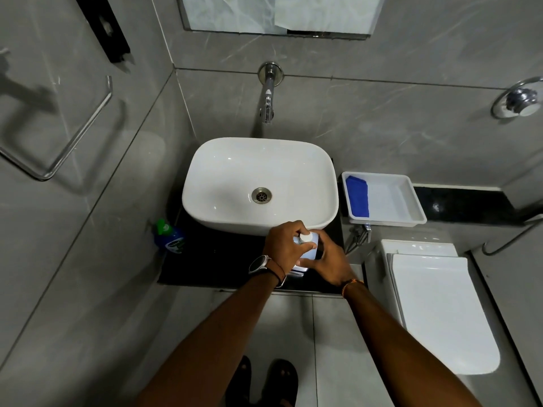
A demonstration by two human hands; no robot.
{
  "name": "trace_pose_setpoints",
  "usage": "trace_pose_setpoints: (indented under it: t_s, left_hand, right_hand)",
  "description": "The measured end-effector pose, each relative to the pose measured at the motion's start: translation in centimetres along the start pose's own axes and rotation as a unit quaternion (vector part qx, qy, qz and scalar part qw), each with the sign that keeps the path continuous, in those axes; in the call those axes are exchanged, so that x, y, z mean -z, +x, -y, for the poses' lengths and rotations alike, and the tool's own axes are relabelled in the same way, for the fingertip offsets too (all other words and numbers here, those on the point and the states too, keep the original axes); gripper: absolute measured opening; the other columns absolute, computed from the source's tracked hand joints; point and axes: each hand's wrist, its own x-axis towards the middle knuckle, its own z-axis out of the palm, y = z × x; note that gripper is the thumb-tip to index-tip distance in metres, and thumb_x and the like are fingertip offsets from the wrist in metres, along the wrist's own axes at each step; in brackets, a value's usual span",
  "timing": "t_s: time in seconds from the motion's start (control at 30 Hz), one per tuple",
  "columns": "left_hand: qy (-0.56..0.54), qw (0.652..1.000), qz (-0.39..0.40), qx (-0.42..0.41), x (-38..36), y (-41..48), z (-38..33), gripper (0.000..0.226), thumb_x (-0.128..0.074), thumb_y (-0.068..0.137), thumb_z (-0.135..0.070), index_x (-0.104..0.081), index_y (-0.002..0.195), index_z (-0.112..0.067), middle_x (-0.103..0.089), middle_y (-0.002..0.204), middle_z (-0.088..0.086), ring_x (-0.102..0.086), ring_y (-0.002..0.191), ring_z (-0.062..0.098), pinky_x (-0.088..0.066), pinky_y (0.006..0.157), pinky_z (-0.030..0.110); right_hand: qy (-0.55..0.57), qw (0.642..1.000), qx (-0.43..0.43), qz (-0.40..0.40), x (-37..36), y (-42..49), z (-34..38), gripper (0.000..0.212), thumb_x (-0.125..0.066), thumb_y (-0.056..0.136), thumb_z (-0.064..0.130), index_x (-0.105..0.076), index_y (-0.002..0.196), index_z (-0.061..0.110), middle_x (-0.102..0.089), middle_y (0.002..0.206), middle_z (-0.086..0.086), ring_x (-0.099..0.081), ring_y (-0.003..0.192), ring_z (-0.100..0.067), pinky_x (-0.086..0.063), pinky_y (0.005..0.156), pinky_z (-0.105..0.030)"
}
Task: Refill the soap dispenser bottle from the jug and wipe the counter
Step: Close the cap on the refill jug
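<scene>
1. The fingers [297,230] of the left hand [282,245] are curling over the white cap [306,237] of a pale container [312,251], grasping the cap from above.
2. The right hand [330,261] is wrapping its fingers [322,240] round the container's body, apparently steadying it.
3. The container is standing upright on the dark bench [220,265], just in front of the basin [258,221] at its near right corner. Whether it is touching the basin wall I cannot tell.
4. A blue bottle [170,239] with a green top is standing untouched beside the basin's near left corner.
5. To the right of the basin, a white tray [388,221] is holding a folded blue cloth [357,196] at the end nearest the basin.
6. The task looks to be only starting.
   - The cap appears to be on, so the hands are probably working at unscrewing it.
   - Whether the held container is the jug or the dispenser is not clear.
   - Nothing is being poured.
   - The cloth is lying unused in the tray, so both the refilling and the wiping of the bench seem to be ahead.
</scene>
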Motion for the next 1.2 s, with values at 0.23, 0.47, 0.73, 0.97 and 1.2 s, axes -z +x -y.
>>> trace_pose_setpoints:
  t_s: [0.23, 0.47, 0.73, 0.97, 1.2]
  left_hand:
    - [-0.035, 0.998, 0.05, -0.035, 0.0, -0.8, 0.0, 0.033, -0.059, 0.076, 0.004, -0.065, 0.101, -0.017, -0.065, 0.118, 0.0, -0.058, 0.11, 0.009, -0.048, 0.101, 0.025]
    - [-0.035, 0.999, 0.013, -0.01, 0.0, -1.0, 0.1, 0.022, -0.069, 0.084, -0.023, -0.064, 0.105, -0.018, -0.068, 0.109, -0.001, -0.061, 0.101, 0.011, -0.053, 0.093, 0.031]
    - [0.009, 0.999, 0.049, -0.02, 0.5, -0.5, -0.2, 0.031, -0.067, 0.086, -0.017, -0.069, 0.117, -0.017, -0.064, 0.117, 0.006, -0.056, 0.11, 0.02, -0.047, 0.1, 0.035]
    - [0.056, 0.997, 0.02, -0.041, 0.7, 0.0, -0.4, 0.023, -0.066, 0.084, -0.023, -0.073, 0.107, -0.023, -0.063, 0.119, 0.0, -0.055, 0.112, 0.017, -0.044, 0.1, 0.026]
    - [0.097, 0.99, 0.074, -0.068, 0.9, 0.3, -1.3, 0.039, -0.061, 0.074, -0.016, -0.069, 0.112, -0.024, -0.067, 0.121, 0.0, -0.058, 0.109, 0.022, -0.05, 0.096, 0.031]
  right_hand:
    - [-0.014, 1.0, 0.012, -0.004, 0.0, -0.2, 0.2, 0.08, -0.092, 0.071, 0.038, -0.05, 0.139, 0.033, -0.065, 0.131, 0.012, -0.061, 0.119, -0.002, -0.051, 0.098, -0.019]
    - [-0.036, 0.999, 0.009, -0.007, -0.1, -0.2, -0.2, 0.081, -0.091, 0.073, 0.034, -0.049, 0.142, 0.024, -0.065, 0.133, 0.007, -0.061, 0.12, -0.012, -0.053, 0.102, -0.03]
    - [-0.034, 0.999, -0.004, 0.001, -0.2, -0.1, -0.2, 0.08, -0.09, 0.075, 0.029, -0.047, 0.143, 0.024, -0.063, 0.131, 0.009, -0.06, 0.116, -0.008, -0.047, 0.092, -0.009]
    - [-0.039, 0.999, -0.005, 0.003, -0.4, 0.1, -0.2, 0.08, -0.09, 0.075, 0.026, -0.046, 0.143, 0.028, -0.063, 0.131, 0.011, -0.06, 0.117, -0.008, -0.046, 0.092, -0.006]
    - [-0.034, 0.999, -0.014, 0.003, -0.5, 0.2, -0.3, 0.081, -0.089, 0.078, 0.022, -0.045, 0.146, 0.024, -0.06, 0.134, 0.01, -0.058, 0.119, -0.007, -0.043, 0.091, -0.001]
